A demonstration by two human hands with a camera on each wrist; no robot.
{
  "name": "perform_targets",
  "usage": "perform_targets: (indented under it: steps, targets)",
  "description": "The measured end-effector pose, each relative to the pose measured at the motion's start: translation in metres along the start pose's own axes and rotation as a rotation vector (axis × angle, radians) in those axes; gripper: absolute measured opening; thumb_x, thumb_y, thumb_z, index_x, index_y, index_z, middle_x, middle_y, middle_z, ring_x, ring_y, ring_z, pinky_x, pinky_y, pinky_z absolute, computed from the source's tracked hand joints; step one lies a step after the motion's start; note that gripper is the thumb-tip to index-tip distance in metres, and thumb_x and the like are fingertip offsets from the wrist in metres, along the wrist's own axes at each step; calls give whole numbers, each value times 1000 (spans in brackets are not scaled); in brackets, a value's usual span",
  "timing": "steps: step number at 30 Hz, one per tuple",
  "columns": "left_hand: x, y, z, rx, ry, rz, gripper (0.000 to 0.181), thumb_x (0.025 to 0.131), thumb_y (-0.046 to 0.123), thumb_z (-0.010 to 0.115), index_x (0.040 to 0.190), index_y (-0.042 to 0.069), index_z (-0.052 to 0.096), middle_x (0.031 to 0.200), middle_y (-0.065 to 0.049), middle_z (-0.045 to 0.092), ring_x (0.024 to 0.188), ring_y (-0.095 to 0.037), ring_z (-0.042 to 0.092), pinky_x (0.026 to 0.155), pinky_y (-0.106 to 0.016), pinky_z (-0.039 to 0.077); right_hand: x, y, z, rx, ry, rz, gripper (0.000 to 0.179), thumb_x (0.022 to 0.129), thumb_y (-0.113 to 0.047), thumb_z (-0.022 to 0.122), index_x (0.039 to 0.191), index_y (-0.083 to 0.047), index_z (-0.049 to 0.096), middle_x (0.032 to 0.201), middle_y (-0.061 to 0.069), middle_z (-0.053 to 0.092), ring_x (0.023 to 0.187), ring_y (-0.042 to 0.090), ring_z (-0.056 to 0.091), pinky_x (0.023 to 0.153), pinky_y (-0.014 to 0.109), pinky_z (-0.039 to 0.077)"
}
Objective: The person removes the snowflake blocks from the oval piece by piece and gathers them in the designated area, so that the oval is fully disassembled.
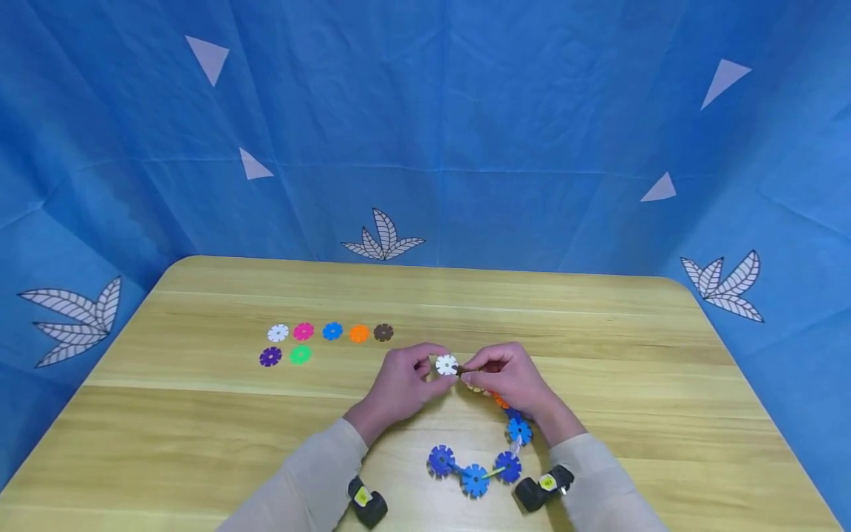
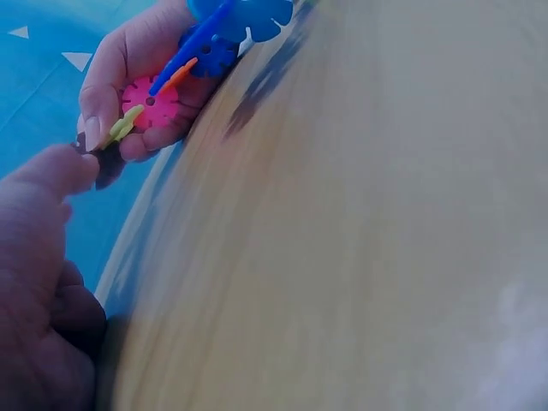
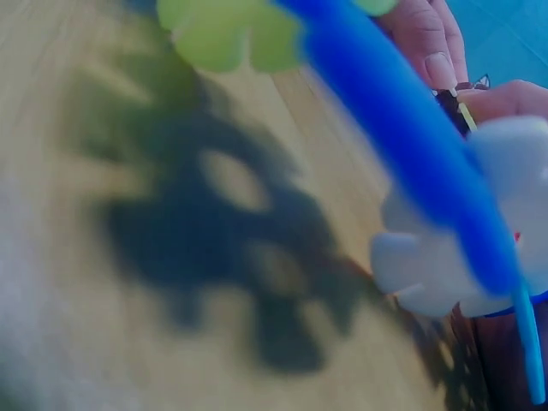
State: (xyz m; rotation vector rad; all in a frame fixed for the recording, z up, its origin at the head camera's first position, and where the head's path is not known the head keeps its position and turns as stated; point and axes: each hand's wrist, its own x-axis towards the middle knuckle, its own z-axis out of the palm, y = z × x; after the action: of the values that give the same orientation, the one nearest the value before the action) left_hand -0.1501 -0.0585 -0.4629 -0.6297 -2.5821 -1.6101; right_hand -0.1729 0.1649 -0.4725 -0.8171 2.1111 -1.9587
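My left hand (image 1: 402, 383) pinches a white notched interlocking disc (image 1: 447, 365) between thumb and finger. Close beside it, my right hand (image 1: 510, 378) pinches a dark brown disc at the end of a linked chain, also gripped near a yellow disc (image 2: 124, 126). The white and brown discs meet edge to edge; whether they are joined, I cannot tell. From the right hand the chain curves toward me through a pink disc (image 2: 154, 104), an orange disc (image 1: 500, 400) and several blue discs, ending at a dark blue disc (image 1: 442, 461).
Loose discs lie in two rows at the left: white (image 1: 278, 332), pink (image 1: 303, 331), blue (image 1: 332, 330), orange (image 1: 359, 333), brown (image 1: 383, 332), then purple (image 1: 270, 357) and green (image 1: 301, 355). A blue curtain (image 1: 439, 133) hangs behind the wooden table (image 1: 199, 436).
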Motion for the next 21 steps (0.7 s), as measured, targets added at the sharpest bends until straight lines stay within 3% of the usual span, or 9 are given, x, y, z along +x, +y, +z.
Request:
perform_targets:
  steps: [8,21]
  targets:
    - [-3,-4,-1,-94,59,-12,35,79,14,86,111,5,76,53,5,33,49,-8,28,50,-23,30,1,-4,4,-27,5,69,12,83,11,72,86,0,77,78,12,71,52,10,52,46,22,43]
    - [-4,-4,-5,-168,67,-82,35,79,14,87,111,6,76,53,5,35,51,-9,31,58,-24,39,0,-3,3,-33,-3,53,8,84,7,74,85,0,77,77,11,71,51,12,53,45,24,45]
